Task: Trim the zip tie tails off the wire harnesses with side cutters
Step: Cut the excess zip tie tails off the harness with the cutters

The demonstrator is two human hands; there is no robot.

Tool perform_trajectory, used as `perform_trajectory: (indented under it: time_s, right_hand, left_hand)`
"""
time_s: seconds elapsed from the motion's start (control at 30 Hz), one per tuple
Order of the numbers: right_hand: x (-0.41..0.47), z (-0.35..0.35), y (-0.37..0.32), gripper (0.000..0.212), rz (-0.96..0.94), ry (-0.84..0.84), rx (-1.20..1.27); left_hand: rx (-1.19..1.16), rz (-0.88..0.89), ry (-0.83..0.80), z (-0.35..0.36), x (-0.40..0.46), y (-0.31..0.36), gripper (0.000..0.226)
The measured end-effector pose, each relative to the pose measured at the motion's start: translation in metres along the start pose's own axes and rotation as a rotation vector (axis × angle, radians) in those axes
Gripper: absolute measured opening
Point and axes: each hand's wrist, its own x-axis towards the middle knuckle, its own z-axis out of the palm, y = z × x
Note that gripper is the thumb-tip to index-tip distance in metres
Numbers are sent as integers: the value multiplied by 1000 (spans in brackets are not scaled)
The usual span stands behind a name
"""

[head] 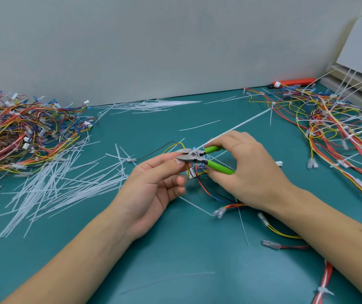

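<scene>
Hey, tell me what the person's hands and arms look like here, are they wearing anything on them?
Both the left hand and the right hand are bare: no gloves, and no rings, watch or wristband that can be seen. Both forearms are uncovered all the way to the bottom edge of the picture, with no sleeves in view. Fingernails look short and unpainted.

A teal table top (pixel 175 249) meets a plain pale grey wall (pixel 153 40); possibly stacked boards (pixel 355 84) far right.

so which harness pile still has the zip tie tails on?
The right harness pile: long white tails stick out of it. The left harness pile shows none; cut tails lie beside it.
</scene>
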Motion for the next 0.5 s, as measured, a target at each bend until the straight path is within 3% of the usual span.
perform_trajectory:
  time_s: [0.13, 0.27, 0.4, 0.5]
  right_hand:
    - [0, 0, 0, 37, 3, -7, -9]
    - [0, 1, 1, 11, -8, 6, -40]
    - [-3, 2, -1, 23, 19, 32, -100]
    - [-4, 4, -3, 12, 16, 14, -82]
  left_hand:
    - [13, 10, 1, 0, 1, -1, 18]
    - [14, 14, 2, 0, 1, -2, 19]
    - [10, 5, -7, 0, 0, -1, 21]
    - [-10, 1, 3, 0, -1, -1, 21]
